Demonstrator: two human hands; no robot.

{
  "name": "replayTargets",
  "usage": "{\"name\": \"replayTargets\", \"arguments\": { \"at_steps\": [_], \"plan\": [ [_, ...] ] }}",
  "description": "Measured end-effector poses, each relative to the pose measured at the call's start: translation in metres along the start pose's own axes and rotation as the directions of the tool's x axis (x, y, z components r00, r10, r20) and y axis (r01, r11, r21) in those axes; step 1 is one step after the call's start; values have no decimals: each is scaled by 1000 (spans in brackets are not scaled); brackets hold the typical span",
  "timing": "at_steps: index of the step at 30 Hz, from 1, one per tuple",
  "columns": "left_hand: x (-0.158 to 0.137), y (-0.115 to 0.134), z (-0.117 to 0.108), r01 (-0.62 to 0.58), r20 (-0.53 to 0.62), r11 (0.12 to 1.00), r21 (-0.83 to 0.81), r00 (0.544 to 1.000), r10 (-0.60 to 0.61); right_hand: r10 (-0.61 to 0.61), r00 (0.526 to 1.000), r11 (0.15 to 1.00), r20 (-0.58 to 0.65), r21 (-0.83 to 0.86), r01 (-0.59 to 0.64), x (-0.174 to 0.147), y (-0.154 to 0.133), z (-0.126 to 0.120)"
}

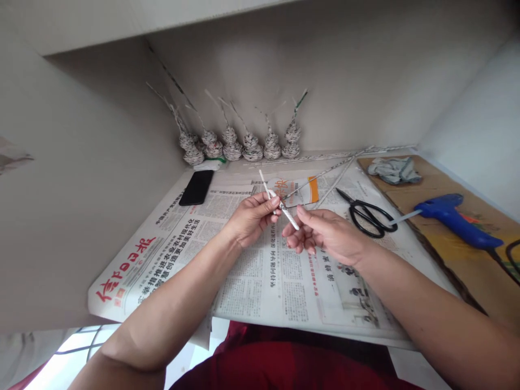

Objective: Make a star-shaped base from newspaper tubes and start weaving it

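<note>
My left hand (252, 219) is closed in a pinch around thin rolled newspaper sticks (291, 218) where they cross. One white end points up and away, another slants down toward my right hand (331, 233). Longer printed lengths run from the crossing toward the back right. My right hand is beside the lower white end, thumb and fingers apart; whether a fingertip touches the stick I cannot tell. Both hands are above the newspaper (247, 281) that covers the table.
Several woven paper gourds (252, 147) stand along the back wall, with a black phone (196, 188) before them at left. Black-handled scissors (368, 216) lie to the right. A cardboard sheet (442, 238) bears a blue glue gun (457, 219) and a crumpled cloth (395, 170).
</note>
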State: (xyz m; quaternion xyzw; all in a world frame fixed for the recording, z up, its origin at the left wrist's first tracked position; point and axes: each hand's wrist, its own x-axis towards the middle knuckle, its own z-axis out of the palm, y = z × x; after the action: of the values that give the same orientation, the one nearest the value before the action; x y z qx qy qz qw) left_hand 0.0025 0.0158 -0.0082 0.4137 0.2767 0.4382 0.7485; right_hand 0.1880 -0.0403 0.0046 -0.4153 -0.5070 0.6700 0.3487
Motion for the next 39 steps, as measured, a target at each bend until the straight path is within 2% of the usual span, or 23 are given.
{"name": "replayTargets", "arguments": {
  "at_steps": [7, 14, 18, 22, 27, 30, 34, 37, 39],
  "plan": [
    [0, -1, 1, -5, 7, 1000, 11, 1000, 5, -93, 995, 988, -37, -130, 88, 1, 3, 0],
    [1, -4, 1, -36, -4, 999, 21, 999, 36, -69, 996, 992, -61, -110, 62, 4, 5, -4],
    [2, -5, 1, -56, -10, 998, 39, 998, 56, -160, 976, 963, -149, -241, 121, 5, 5, -4],
    [3, -7, 0, -83, -21, 991, 100, 996, 85, -291, 935, 850, -203, -503, 155, 4, 8, -3],
    [0, -7, 4, -252, 94, 942, 223, 967, 236, -413, 897, 638, -157, -752, 163, 0, 9, -1],
    [-6, -5, 9, -306, 153, 916, 259, 950, 273, -496, 862, 532, -107, -822, 204, 1, 9, -1],
    [-9, -4, 13, -361, 179, 874, 326, 931, 318, -613, 787, 443, -65, -853, 275, 2, 8, -4],
    [-9, -6, 12, -418, 174, 812, 407, 908, 380, -709, 698, 443, -99, -833, 331, -1, 4, -4],
    [-9, -8, 10, -472, 200, 713, 518, 878, 436, -752, 647, 468, -126, -792, 391, -4, 0, -2]
  ]
}}
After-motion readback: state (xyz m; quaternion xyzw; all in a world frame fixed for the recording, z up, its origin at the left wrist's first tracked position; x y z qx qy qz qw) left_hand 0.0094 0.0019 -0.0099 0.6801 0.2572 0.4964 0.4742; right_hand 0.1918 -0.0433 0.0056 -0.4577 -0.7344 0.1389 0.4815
